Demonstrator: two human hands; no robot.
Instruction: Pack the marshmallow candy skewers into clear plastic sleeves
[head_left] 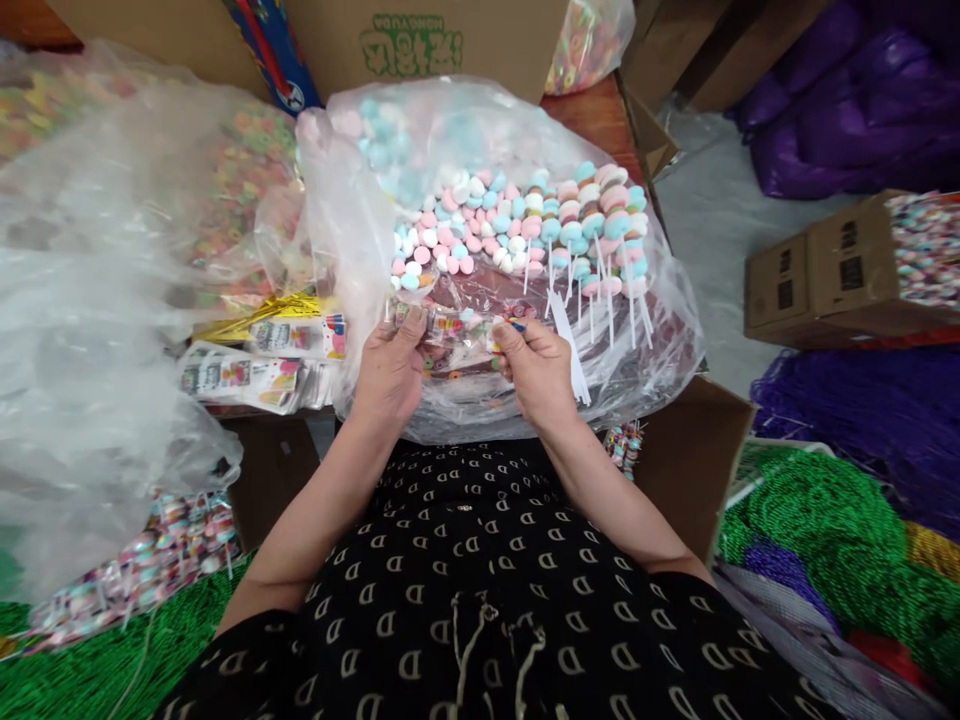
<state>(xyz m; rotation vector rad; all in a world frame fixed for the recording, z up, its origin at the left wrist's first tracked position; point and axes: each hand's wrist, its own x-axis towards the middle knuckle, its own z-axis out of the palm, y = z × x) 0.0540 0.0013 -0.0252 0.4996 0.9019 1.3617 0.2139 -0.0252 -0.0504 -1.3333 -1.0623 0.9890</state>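
A clear printed wrapper [459, 328] stretches between my two hands over the plastic-covered work surface. At its left end my left hand [392, 365] is closed, the thumb pressing on it. My right hand [534, 365] pinches the other end, where a small blue tip shows between the fingers. Whether a candy is inside the wrapper is hard to tell. Beyond the hands lies a pile of pink, white and blue candies [461, 225]. To its right rest several candy skewers [592, 215] on white sticks. White sticks [571, 350] lie beside my right hand.
Printed packets [244, 375] and yellow ties [262, 312] lie at left, near a big clear bag [82, 270] of ring candies. A cardboard box [427, 30] stands behind. Boxes [825, 270], purple bags [847, 120] and green strands [825, 530] are at right.
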